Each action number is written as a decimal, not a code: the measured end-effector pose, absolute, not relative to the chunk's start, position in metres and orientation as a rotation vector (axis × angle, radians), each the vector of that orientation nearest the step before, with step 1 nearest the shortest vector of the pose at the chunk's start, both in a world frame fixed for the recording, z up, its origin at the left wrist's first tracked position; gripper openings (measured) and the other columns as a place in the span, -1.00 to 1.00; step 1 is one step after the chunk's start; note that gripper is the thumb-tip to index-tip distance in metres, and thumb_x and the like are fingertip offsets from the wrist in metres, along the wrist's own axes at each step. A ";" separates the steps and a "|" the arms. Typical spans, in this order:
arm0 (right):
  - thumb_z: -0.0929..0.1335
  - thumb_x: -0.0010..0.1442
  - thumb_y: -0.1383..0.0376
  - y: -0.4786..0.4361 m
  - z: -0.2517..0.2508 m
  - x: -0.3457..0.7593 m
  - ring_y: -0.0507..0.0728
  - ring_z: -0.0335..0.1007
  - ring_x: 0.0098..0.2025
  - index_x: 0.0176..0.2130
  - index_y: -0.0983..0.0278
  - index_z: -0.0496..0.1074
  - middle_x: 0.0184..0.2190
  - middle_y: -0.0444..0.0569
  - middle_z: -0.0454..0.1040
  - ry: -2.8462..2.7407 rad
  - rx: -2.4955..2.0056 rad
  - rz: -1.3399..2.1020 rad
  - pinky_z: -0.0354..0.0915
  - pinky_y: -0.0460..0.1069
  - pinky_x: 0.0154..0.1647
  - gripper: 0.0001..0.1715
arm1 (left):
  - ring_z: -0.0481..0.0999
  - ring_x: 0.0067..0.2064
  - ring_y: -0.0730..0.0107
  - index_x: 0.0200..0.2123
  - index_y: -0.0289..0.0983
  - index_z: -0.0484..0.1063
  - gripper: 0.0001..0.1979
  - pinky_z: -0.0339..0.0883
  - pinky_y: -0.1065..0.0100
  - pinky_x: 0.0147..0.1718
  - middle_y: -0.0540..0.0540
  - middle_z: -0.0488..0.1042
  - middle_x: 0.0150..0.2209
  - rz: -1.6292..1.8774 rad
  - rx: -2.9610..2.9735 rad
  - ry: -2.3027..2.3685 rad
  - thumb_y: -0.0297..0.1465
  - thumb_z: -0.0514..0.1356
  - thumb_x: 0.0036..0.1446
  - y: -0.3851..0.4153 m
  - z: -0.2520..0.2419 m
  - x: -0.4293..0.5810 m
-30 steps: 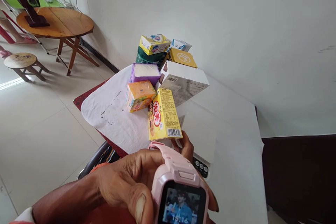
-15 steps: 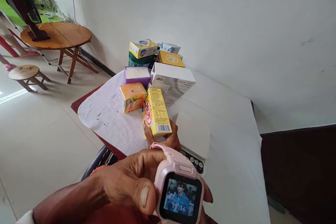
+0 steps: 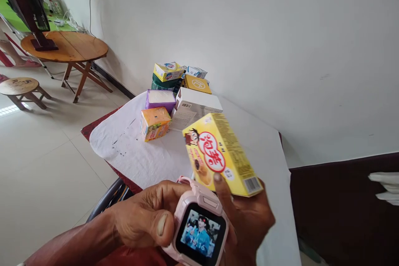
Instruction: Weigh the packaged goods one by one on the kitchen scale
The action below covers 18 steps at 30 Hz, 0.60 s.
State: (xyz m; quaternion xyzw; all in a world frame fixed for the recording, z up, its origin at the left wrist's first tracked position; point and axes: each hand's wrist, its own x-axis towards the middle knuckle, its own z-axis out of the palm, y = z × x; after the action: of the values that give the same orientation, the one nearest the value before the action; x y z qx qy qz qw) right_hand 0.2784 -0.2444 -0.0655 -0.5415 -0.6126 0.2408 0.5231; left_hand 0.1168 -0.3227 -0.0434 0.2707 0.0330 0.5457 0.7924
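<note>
My left hand [image 3: 140, 220] comes in from the lower left and is closed on a pink smartwatch [image 3: 199, 235], thumb at its edge; the screen is lit. Just right of it, my right hand [image 3: 249, 224] grips a yellow snack box [image 3: 221, 153] with red lettering and a barcode, held tilted in the air above the near part of the white-covered table [image 3: 137, 158]. Part of my right hand's fingers is hidden behind the box.
Farther back on the table lie an orange box [image 3: 155, 122], a purple box [image 3: 160, 99], a white box [image 3: 195, 106] and a small stack of boxes [image 3: 170, 72] by the wall. A round wooden table [image 3: 67, 45] and a stool [image 3: 18, 85] stand on the left.
My right hand has lifted the yellow box off the table and brought it toward me and to the right. The watch stays in my left hand.
</note>
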 end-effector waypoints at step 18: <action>0.56 -0.03 0.04 -0.216 -0.083 0.350 0.39 0.25 0.30 0.23 0.23 0.28 0.22 0.18 0.35 -1.449 -1.224 0.695 0.31 0.35 0.19 -0.07 | 0.44 -0.63 0.54 0.13 -0.39 0.42 -0.31 0.16 0.58 -0.66 -0.23 0.61 -0.33 1.052 0.534 0.034 0.02 0.33 0.13 -0.315 -0.054 0.106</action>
State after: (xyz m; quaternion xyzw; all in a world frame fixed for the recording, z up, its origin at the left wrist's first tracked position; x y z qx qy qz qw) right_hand 0.3500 -0.2164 -0.0829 -0.5132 -0.6075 0.2915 0.5316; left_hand 0.1058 -0.3151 -0.0539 0.2519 0.0160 0.4960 0.8308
